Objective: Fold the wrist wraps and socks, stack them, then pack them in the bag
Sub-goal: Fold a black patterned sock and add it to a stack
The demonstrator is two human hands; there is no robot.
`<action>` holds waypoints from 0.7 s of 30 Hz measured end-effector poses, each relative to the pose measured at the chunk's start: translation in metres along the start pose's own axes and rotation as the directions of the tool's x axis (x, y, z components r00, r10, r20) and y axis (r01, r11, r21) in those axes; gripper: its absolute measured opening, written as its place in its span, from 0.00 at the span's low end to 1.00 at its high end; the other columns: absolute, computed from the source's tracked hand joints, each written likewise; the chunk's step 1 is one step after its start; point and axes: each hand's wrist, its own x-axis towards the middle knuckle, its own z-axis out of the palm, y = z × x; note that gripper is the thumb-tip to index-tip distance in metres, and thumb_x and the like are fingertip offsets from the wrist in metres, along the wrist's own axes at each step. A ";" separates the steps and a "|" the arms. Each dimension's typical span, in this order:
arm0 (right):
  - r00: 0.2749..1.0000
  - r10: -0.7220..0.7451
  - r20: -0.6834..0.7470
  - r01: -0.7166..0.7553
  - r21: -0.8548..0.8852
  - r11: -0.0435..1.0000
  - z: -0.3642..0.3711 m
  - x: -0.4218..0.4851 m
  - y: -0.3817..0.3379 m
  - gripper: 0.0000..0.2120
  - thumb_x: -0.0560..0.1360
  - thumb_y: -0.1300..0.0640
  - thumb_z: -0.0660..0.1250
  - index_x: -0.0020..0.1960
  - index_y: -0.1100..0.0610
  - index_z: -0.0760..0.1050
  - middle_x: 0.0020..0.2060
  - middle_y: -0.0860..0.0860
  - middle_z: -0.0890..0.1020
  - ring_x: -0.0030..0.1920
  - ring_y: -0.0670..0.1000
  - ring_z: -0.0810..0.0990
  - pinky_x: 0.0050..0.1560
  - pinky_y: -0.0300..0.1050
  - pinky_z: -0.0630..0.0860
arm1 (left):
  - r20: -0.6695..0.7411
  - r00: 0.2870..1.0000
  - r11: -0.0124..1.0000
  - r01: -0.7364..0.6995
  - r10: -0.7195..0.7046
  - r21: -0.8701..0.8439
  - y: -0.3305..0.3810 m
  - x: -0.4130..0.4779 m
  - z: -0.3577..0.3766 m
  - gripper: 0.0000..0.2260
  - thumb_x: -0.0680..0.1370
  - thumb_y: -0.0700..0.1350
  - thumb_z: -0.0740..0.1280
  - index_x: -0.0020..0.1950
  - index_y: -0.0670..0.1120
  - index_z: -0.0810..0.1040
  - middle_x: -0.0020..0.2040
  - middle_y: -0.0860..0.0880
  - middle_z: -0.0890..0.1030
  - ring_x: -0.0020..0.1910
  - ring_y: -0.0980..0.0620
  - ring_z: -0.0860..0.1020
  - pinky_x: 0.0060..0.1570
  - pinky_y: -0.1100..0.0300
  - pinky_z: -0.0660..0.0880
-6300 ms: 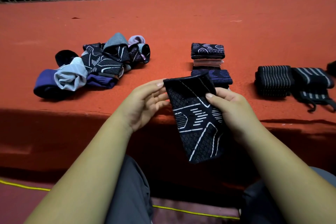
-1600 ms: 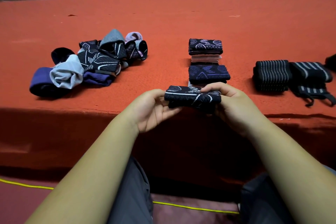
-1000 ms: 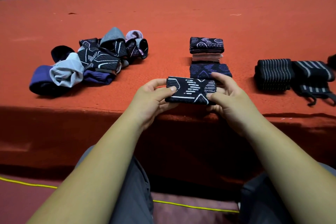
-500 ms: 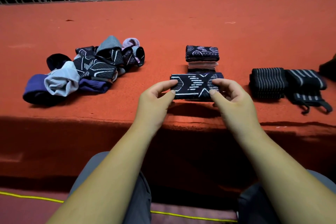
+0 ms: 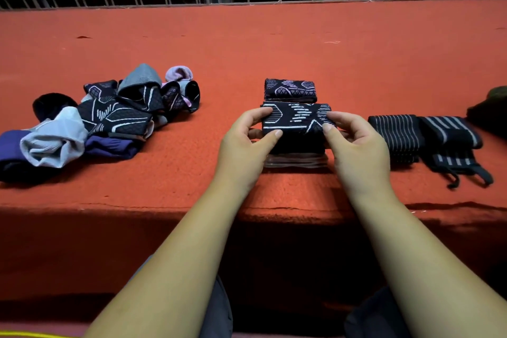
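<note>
The red carpeted platform [image 5: 247, 49] fills the view, its front edge running left to right just before the person's knees. On its left lies a loose pile of unfolded socks [image 5: 109, 118] in black, grey, purple and lilac.

The left hand [image 5: 244, 151] and right hand [image 5: 356, 151] reach forward side by side, apart, each pinching one short end of the folded sock [image 5: 295, 118] between thumb and fingertips.

To the right, well apart from the hands, two rolled black wrist wraps [image 5: 397, 134] with pale stripes lie touching each other, their loops trailing toward the front edge.

The near stack [image 5: 296, 159] of folded socks sits between the hands, a pinkish one at the bottom. Just behind it stands the far stack [image 5: 290, 89].

The folded sock is black with white line patterning. Its long axis runs left to right, parallel to the front edge, patterned face upward. It is on top of the near stack; whether it rests fully there cannot be told.
</note>
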 end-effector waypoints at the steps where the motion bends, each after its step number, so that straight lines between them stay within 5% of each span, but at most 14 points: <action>1: 1.000 -0.006 -0.005 0.006 -0.038 0.999 0.002 0.002 0.003 0.09 0.81 0.55 0.72 0.61 0.50 0.84 0.52 0.42 0.87 0.50 0.37 0.85 0.56 0.35 0.79 | 0.001 1.000 1.000 0.006 -0.007 0.028 -0.004 0.003 0.001 0.19 0.74 0.48 0.75 0.65 0.58 0.82 0.62 0.54 0.85 0.56 0.48 0.85 0.59 0.42 0.82; 8: 1.000 0.000 0.015 0.004 -0.260 0.966 0.013 0.008 0.024 0.10 0.81 0.50 0.68 0.59 0.48 0.85 0.53 0.44 0.86 0.54 0.46 0.83 0.64 0.51 0.78 | 0.033 0.999 0.959 0.021 -0.031 0.282 -0.027 0.008 -0.003 0.16 0.81 0.49 0.74 0.68 0.55 0.84 0.55 0.54 0.78 0.42 0.62 0.76 0.54 0.61 0.75; 17: 0.999 -0.008 0.050 0.020 -0.240 0.970 0.009 -0.004 0.022 0.11 0.83 0.50 0.67 0.64 0.44 0.82 0.57 0.43 0.83 0.55 0.43 0.81 0.63 0.43 0.75 | 0.097 0.995 0.976 -0.006 -0.016 0.218 -0.028 0.001 -0.011 0.22 0.80 0.45 0.73 0.73 0.61 0.79 0.63 0.52 0.80 0.36 0.63 0.74 0.48 0.64 0.73; 21: 0.998 -0.029 -0.059 0.017 -0.196 0.980 0.002 -0.014 0.011 0.11 0.81 0.53 0.69 0.63 0.45 0.82 0.58 0.45 0.79 0.50 0.44 0.81 0.60 0.41 0.74 | 0.083 0.996 0.981 -0.029 0.013 0.194 -0.022 -0.009 -0.020 0.23 0.80 0.41 0.72 0.73 0.61 0.78 0.64 0.53 0.81 0.33 0.62 0.74 0.45 0.65 0.75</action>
